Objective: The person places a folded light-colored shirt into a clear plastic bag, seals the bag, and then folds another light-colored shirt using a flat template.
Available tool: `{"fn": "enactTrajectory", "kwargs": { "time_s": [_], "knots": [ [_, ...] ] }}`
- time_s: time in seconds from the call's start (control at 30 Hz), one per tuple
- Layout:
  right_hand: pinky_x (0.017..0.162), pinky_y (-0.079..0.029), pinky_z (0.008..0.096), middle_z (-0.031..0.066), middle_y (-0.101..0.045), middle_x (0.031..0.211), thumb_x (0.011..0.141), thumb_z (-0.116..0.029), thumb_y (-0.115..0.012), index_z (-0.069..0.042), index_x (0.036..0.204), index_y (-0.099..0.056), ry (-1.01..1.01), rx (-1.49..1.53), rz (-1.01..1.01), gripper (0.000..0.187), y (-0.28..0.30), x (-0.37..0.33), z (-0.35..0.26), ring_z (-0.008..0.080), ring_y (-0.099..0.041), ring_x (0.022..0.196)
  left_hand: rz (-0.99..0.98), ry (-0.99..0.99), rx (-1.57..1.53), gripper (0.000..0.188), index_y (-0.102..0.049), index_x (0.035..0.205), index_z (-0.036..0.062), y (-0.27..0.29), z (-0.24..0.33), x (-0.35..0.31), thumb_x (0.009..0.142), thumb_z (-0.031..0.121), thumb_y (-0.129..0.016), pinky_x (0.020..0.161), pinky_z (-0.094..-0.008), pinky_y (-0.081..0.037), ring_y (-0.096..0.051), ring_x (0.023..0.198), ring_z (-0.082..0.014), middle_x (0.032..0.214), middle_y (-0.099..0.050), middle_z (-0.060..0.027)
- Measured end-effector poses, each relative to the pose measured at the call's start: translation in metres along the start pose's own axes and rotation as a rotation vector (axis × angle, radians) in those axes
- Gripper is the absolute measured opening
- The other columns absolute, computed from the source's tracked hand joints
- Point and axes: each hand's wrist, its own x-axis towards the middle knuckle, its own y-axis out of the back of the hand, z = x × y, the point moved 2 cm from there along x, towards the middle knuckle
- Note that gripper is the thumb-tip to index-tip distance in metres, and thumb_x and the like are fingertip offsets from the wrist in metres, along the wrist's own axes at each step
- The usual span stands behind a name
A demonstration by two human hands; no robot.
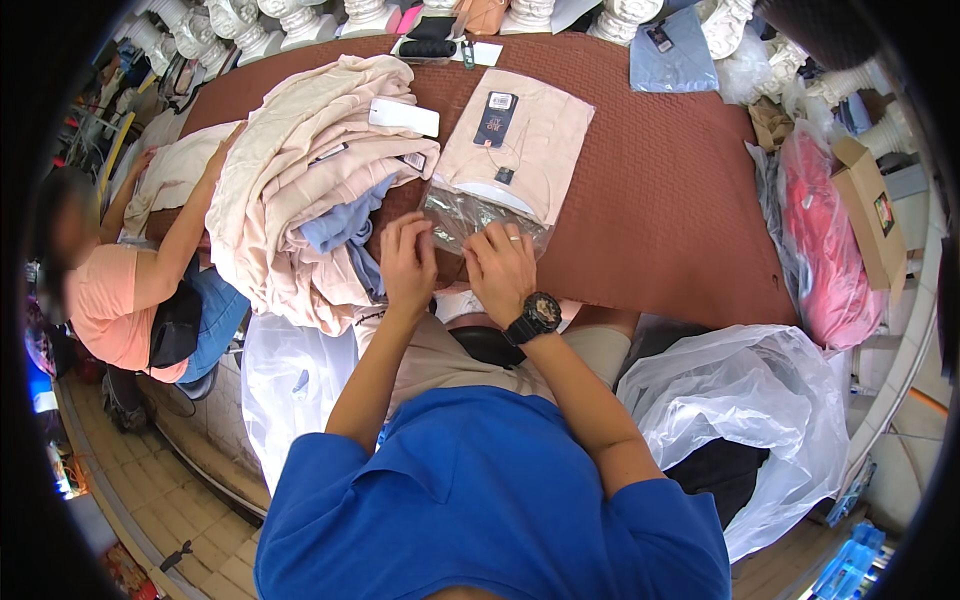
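Note:
A folded beige shirt [550, 130] lies on the brown cloth-covered table in front of me, inside a clear plastic bag [455, 214]. It has a dark hang tag [495, 118] on its front. The bag's loose end points toward me. My left hand [409, 265] is closed at the left corner of that end, fingers bent onto the plastic. At its right part, my right hand [503, 270], wearing a black watch, pinches the film. Left of the bag rises a heap of beige shirts [285, 150], with a blue garment [345, 220] tucked in and a white card [404, 116] on top.
A co-worker in an orange shirt [105, 310] handles beige cloth [185, 165] at the left. A packaged blue shirt [673, 55] lies far right. Red bagged goods [815, 240] and a cardboard box [868, 215] line the right edge. A large clear bag [740, 400] stands by my right side.

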Motion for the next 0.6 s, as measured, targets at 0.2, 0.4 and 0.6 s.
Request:
{"fn": "enactTrajectory", "kwargs": {
  "time_s": [0.2, 0.4, 0.6],
  "knots": [
    [0.077, -0.050, 0.0419, 0.0093, -0.063, 0.090, 0.075, -0.011, -0.077, -0.006, 0.095, -0.065, -0.152, 0.238, -0.702, 0.023, 0.017, -0.024, 0.035, 0.0282, -0.064, 0.089, -0.190, -0.101, 0.022, 0.016, -0.061, 0.089, 0.0028, 0.044, -0.006, -0.038, 0.078, -0.004, -0.071, 0.078, -0.0401, -0.048, -0.058, 0.090, -0.0307, 0.100, -0.061, -0.0116],
    [0.074, -0.053, 0.0465, 0.0155, -0.069, 0.089, 0.080, -0.024, -0.075, -0.005, 0.086, -0.067, -0.499, 0.023, -0.471, 0.021, 0.074, -0.019, 0.090, 0.0364, -0.067, 0.085, -0.448, -0.169, 0.034, 0.022, -0.062, 0.097, 0.0037, 0.074, -0.021, -0.057, 0.077, 0.000, -0.072, 0.077, -0.0407, -0.050, -0.060, 0.089, -0.0312, 0.097, -0.061, -0.0112],
    [0.082, -0.052, 0.0475, 0.0209, -0.069, 0.103, 0.082, -0.025, -0.073, -0.004, 0.099, -0.064, -0.725, -0.049, -0.421, 0.028, 0.087, -0.020, 0.118, 0.0396, -0.066, 0.098, -0.241, 0.326, -0.141, 0.021, -0.063, 0.103, 0.0007, 0.086, -0.009, -0.043, 0.090, 0.016, -0.069, 0.077, -0.0417, -0.049, -0.060, 0.091, -0.0338, 0.100, -0.062, -0.0149]
  ]
}}
